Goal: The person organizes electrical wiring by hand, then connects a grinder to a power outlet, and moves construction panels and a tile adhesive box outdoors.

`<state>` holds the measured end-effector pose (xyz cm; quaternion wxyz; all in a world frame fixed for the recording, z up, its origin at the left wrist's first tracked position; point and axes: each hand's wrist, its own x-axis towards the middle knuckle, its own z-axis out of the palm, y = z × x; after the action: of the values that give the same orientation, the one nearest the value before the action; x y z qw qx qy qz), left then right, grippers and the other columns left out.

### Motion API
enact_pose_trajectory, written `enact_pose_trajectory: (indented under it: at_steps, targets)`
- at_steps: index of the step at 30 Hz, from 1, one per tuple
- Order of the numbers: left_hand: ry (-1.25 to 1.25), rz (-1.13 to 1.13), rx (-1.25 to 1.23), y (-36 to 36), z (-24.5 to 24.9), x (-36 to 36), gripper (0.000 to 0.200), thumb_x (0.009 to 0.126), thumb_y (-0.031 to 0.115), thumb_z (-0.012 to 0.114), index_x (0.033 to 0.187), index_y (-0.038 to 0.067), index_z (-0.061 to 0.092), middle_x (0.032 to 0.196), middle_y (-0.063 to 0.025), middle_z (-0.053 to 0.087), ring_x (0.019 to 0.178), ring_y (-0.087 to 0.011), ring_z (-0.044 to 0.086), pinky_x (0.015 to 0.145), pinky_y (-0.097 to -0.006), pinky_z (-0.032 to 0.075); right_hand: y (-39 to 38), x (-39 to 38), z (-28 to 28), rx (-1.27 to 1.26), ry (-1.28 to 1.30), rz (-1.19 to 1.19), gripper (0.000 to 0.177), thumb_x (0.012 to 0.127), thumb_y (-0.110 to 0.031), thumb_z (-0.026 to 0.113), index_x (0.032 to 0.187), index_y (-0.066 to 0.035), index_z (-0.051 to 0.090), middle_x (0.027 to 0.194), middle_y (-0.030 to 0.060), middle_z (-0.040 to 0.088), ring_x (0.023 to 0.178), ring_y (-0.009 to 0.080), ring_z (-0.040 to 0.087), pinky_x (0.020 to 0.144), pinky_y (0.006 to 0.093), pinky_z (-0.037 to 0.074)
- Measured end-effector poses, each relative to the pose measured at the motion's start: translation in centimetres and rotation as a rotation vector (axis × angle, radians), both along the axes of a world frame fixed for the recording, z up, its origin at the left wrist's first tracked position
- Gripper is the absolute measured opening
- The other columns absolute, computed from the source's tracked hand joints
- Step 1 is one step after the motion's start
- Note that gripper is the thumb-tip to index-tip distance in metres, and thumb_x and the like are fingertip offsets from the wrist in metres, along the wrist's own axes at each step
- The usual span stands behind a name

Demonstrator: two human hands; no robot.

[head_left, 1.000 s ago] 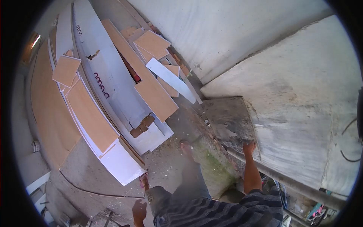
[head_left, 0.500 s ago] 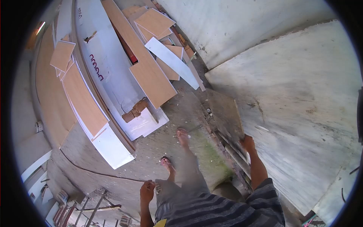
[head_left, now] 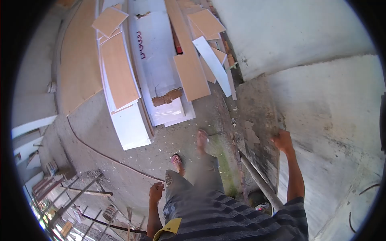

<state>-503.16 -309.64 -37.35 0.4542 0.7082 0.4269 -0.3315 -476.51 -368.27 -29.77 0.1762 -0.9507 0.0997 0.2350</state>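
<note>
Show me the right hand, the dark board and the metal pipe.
right hand (head_left: pixel 282 141), head view, back of the hand.
dark board (head_left: pixel 259 120), head view, its stained face.
metal pipe (head_left: pixel 261 182), head view, middle of its length.

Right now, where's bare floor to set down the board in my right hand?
Bare concrete between the white panel, the cable and your feet; more left of that panel, beside the tan sheet. Stacked boards crowd ahead; the dark board and pipe crowd the right.

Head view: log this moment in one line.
right hand: grips edge of stained grey board leaning on wall | left hand: fisted at side
</note>
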Motion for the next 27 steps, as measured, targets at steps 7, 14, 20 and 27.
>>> enact_pose_trajectory:
  at_steps: [7, 14, 20, 27]
  targets:
    - [0.04, 0.199, 0.015, 1.1, -1.0, -6.0, 0.031, 0.085, 0.021, 0.061, 0.105, -0.002, 0.063, 0.087, -0.0138, 0.068, 0.072, -0.0181, 0.066, 0.067, -0.0312, 0.051, 12.3, 3.4, 18.6, 0.32, -0.153, -0.011, 0.036, 0.068, -0.018, 0.061, 0.095, 0.004, 0.061, 0.077, 0.0076, 0.063, 0.07, 0.0158, 0.056, 0.066, 0.0307, 0.045]
    - [-0.318, 0.08, -0.018, 4.9, -9.0, -14.9, 0.034, 0.085, 0.024, 0.059, 0.107, -0.002, 0.062, 0.095, -0.0141, 0.067, 0.08, -0.0201, 0.065, 0.072, -0.0339, 0.05, 24.4, 2.4, 28.9, 0.339, -0.265, -0.064, 0.051, 0.075, -0.024, 0.07, 0.113, 0.006, 0.052, 0.111, 0.0111, 0.057, 0.095, 0.0185, 0.054, 0.085, 0.0316, 0.041]
    - [-0.348, 0.201, -0.058, 7.3, -1.2, -12.1, 0.034, 0.086, 0.025, 0.059, 0.111, 0.002, 0.061, 0.105, -0.0169, 0.065, 0.096, -0.0242, 0.063, 0.083, -0.0362, 0.048, 40.7, 1.7, 36.8, 0.248, -0.251, 0.146, 0.047, 0.068, -0.017, 0.073, 0.106, 0.007, 0.057, 0.107, 0.0153, 0.058, 0.091, 0.0227, 0.055, 0.081, 0.036, 0.044]
    - [-0.501, 0.489, -0.309, 10.3, 4.8, -12.6, 0.049, 0.087, 0.034, 0.061, 0.124, 0.004, 0.052, 0.116, -0.0189, 0.059, 0.105, -0.0274, 0.059, 0.087, -0.0371, 0.046, 57.6, -2.8, 35.1, 0.621, -0.838, 0.326, 0.047, 0.049, -0.008, 0.08, 0.091, 0.006, 0.064, 0.089, 0.0118, 0.064, 0.074, 0.0212, 0.058, 0.073, 0.0366, 0.047]
